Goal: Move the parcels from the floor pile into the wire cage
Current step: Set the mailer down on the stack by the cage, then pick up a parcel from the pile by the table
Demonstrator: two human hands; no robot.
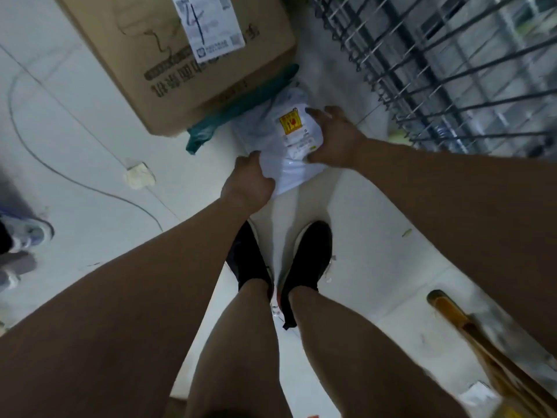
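Note:
A white plastic mailer parcel [281, 146] with a yellow sticker lies low over the floor just ahead of my feet. My left hand [248, 184] grips its near left corner. My right hand [334, 138] clasps its right side, fingers curled over the top edge. A large brown cardboard box [168, 61] with a white shipping label stands behind and to the left, with a teal bag [241, 108] wedged under it. The wire cage [452, 70] of dark mesh fills the upper right.
My black shoes [283, 257] stand together on the pale tiled floor. Another person's light sneakers [24, 236] sit at the left edge. A wooden stick [470, 333] lies at lower right, and a thin cable [75, 179] curves across the floor at left.

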